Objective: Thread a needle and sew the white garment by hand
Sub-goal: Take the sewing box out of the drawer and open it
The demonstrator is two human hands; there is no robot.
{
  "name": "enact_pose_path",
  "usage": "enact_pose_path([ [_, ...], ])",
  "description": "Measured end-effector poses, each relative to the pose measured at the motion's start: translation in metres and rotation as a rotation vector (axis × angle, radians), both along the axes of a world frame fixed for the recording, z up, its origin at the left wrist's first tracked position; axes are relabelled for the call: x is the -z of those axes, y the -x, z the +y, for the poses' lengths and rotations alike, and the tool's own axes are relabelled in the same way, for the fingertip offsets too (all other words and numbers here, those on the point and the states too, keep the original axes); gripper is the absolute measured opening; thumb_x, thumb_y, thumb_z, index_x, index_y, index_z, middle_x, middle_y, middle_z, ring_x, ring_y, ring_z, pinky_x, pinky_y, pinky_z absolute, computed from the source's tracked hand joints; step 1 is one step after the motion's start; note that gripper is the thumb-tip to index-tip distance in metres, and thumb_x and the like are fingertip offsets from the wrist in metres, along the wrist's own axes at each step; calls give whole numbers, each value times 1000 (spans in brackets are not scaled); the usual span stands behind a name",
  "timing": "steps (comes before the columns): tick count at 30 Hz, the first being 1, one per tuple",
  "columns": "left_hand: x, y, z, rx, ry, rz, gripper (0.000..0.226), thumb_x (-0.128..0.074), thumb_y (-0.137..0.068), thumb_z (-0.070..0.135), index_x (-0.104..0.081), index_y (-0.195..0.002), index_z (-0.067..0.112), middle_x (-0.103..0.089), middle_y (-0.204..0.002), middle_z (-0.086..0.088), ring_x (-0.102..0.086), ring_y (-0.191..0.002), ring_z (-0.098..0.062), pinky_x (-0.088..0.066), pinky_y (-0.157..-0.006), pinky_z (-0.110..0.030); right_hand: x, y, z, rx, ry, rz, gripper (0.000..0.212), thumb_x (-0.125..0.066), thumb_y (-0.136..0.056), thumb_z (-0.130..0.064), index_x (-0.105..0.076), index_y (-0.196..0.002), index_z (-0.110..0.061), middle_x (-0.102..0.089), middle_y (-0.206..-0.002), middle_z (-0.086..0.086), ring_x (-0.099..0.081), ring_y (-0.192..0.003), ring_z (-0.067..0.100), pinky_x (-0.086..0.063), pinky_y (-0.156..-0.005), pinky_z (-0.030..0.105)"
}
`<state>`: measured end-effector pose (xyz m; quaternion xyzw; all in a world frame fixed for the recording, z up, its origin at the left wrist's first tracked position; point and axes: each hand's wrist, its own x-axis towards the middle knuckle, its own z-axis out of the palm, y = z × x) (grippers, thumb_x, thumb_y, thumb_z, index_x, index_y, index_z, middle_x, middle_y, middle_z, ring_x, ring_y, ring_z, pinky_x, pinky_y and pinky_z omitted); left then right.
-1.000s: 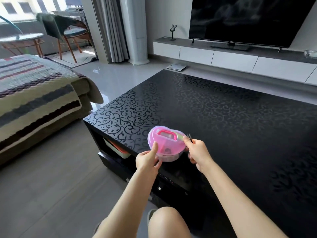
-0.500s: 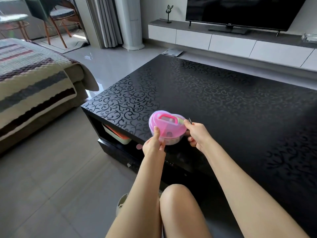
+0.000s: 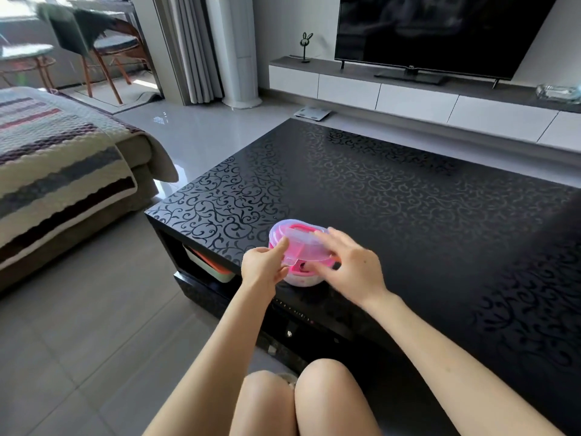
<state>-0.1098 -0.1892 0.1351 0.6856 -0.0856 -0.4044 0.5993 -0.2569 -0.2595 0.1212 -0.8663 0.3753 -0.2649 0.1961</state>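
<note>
A pink, translucent sewing box point(image 3: 301, 250) stands near the front left corner of the black patterned table point(image 3: 408, 215). Its clear lid is tilted up a little at the front, showing a pink tray underneath. My left hand point(image 3: 264, 270) grips the box's front left edge, thumb pressed on the lid rim. My right hand point(image 3: 352, 265) lies over the right side of the lid with its fingers spread. No needle, thread or white garment shows in the head view.
A sofa with a striped blanket point(image 3: 56, 165) stands to the left. A low white TV cabinet point(image 3: 408, 96) with a television point(image 3: 434, 33) runs along the far wall. A tray point(image 3: 210, 265) sits on the table's lower shelf. My knees point(image 3: 295, 401) are below.
The lid has lifted slightly at the front. My right hand has moved from the box's right rim onto the lid, fingers now spread. My left thumb stays on the front edge.
</note>
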Motion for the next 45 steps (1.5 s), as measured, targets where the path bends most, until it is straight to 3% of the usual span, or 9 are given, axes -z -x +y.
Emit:
enact_pose_path([
  [2,-13,-5,-3,72,16,-46,33,-66,-89,29,-53,-68,7,-49,-61,-3,-48,-50,-12,-47,-44,-17,2,1,-3,-84,129,182,77,-59,-74,-67,-46,-139,-28,-45,-146,2,-64,-105,21,-50,-85,33],
  [5,-16,-16,-5,129,-27,-242,36,-52,-95,29,-62,-67,9,-53,-56,2,-49,-51,-13,-45,-55,-24,0,-3,-23,-62,329,-43,48,-70,-76,-43,-67,-117,-20,-68,-116,1,-71,-85,22,-56,-65,32],
  [12,21,-38,-18,251,-119,-1149,22,-62,-84,22,-72,-104,24,-59,-109,-5,-50,-107,-28,-30,-89,-27,-35,-23,-101,35,-336,-241,29,-57,-93,-38,-72,-103,-15,-71,-87,-4,-63,-79,9,-49,-75,28],
  [16,17,-43,-44,512,-193,-1307,28,-56,-92,38,-64,-118,40,-45,-141,-2,-33,-131,-28,-24,-105,-38,-20,-28,-126,122,-551,-322,36,-53,-97,-32,-63,-79,-3,-70,-83,16,-51,-55,2,-40,-56,17],
  [22,13,-61,-55,755,-280,-1230,29,-58,-89,39,-61,-118,38,-45,-135,4,-35,-129,-25,-24,-109,-39,-4,-10,-102,357,-437,-164,37,-63,-86,-38,-62,-79,-2,-64,-66,5,-57,-67,23,-43,-63,33],
  [26,16,-74,-68,836,-207,-1156,35,-64,-75,53,-68,-105,34,-56,-122,3,-46,-120,-25,-32,-106,-44,8,4,-51,250,-632,-167,44,-64,-86,-44,-60,-75,-2,-62,-53,8,-52,-45,9,-38,-51,23],
  [30,10,-79,-70,761,-111,-1111,60,-48,-61,72,-72,-94,28,-62,-107,4,-54,-107,-20,-42,-97,-37,9,-6,-19,152,-1013,-332,17,-61,-92,-26,-63,-98,-11,-65,-70,23,-34,-28,2,-19,-33,16],
  [35,-17,-73,-65,552,-7,-884,22,-64,-89,33,-67,-102,16,-61,-92,11,-56,-82,-1,-41,-67,-10,13,-25,-19,259,-1058,-444,9,-51,-88,-4,-58,-81,-5,-64,-73,27,-35,-27,2,-16,-35,20],
  [45,-30,-82,-48,125,218,-433,12,-64,-90,27,-65,-96,17,-71,-86,4,-58,-73,-9,-44,-66,-22,30,-79,-106,309,-979,-457,11,-56,-84,-18,-49,-77,-13,-53,-76,21,-22,-32,6,-16,-34,18],
])
